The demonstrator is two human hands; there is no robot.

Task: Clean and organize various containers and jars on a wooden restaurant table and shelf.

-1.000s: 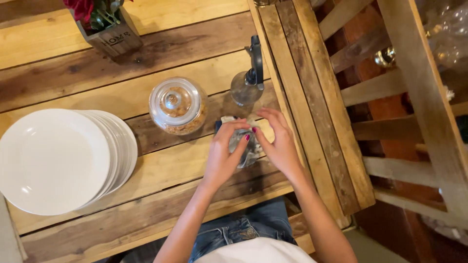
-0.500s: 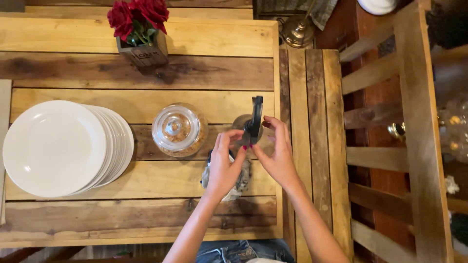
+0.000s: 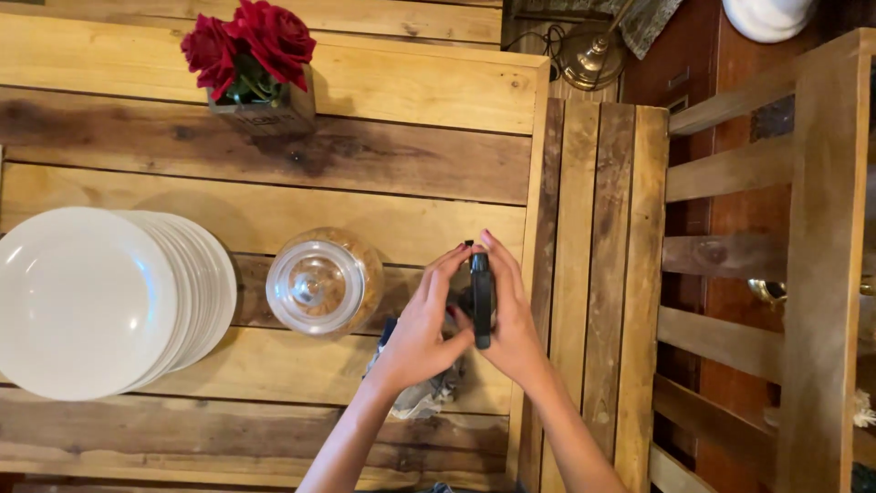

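Black spray trigger (image 3: 481,298) between both hands' fingers (image 3: 445,274)

A rough plank table of pale and dark-stained wood (image 3: 383,87) carries everything — a stack of round white plates (image 3: 87,301) at the left, a lidded clear glass jar (image 3: 319,281) mid-table, a small wooden box of red roses (image 3: 260,100) at the far edge, and a crumpled grey cloth (image 3: 420,397) near the front.
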